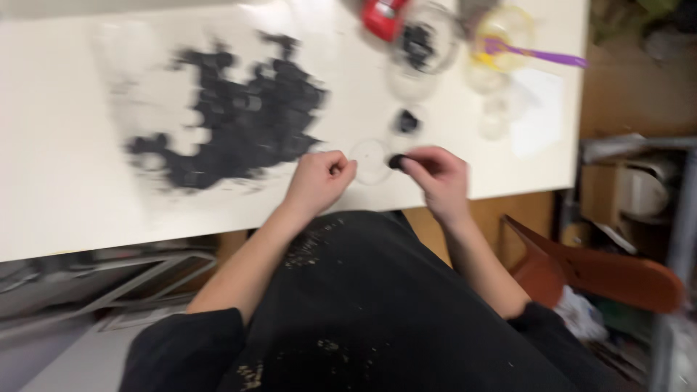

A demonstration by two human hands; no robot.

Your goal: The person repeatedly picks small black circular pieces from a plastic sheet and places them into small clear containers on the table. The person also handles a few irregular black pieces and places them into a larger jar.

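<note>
My right hand [437, 178] pinches a small black round piece [396, 161] at the fingertips, right beside a clear round lid [371, 160] lying on the white table [65, 181]. My left hand [319, 178] rests curled near the table's front edge, on the left of the clear lid; whether anything sits inside the fist is not visible. A large heap of small black pieces [239, 116] spreads over the table to the left of both hands. Another single black piece [407, 121] lies just beyond the lid. The picture is blurred.
At the far side stand a clear bowl with black pieces [422, 43], a red object [383, 16], and a yellowish clear cup with a purple spoon [534, 52]. A white sheet [539, 109] lies at the right. An orange-brown chair [595, 268] stands at my right.
</note>
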